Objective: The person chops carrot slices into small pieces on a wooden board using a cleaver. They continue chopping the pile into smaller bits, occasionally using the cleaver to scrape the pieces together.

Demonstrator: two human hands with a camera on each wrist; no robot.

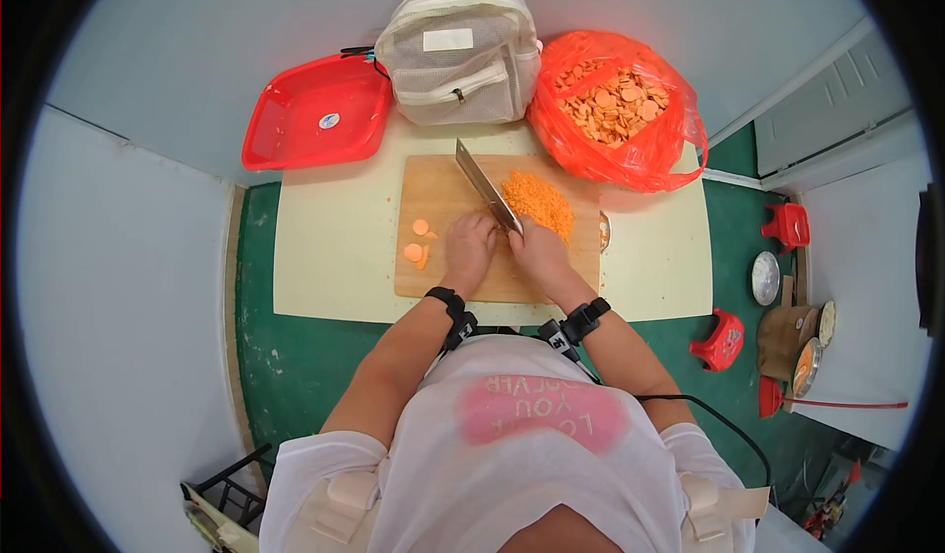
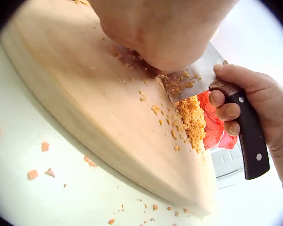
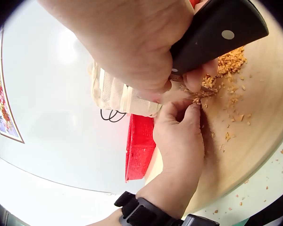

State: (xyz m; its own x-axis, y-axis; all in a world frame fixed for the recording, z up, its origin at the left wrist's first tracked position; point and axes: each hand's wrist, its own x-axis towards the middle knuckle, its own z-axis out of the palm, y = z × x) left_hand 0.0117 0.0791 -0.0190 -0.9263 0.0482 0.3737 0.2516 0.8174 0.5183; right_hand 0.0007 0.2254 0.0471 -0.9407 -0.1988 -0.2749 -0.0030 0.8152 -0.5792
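My right hand (image 1: 539, 250) grips the dark handle of a cleaver (image 1: 486, 185). Its broad blade angles away to the upper left over the wooden cutting board (image 1: 418, 184), with orange bits stuck to its side. Left of the blade, my left hand (image 1: 471, 248) bends its fingers down to the board, thumb and fingertips pinching carrot pieces (image 3: 197, 100) that they mostly hide. Beyond the blade on the right lies a heap of minced carrot (image 1: 536, 202). A few carrot slices (image 1: 413, 252) lie at the board's left side.
Behind the board stand a red plastic basin (image 1: 276, 125), a pale mesh backpack (image 1: 458, 71) and a red plastic bag (image 1: 581, 154) full of carrot slices. Orange crumbs dot the pale table (image 1: 325, 248) by the board. Red stools (image 1: 722, 341) stand on the green floor at right.
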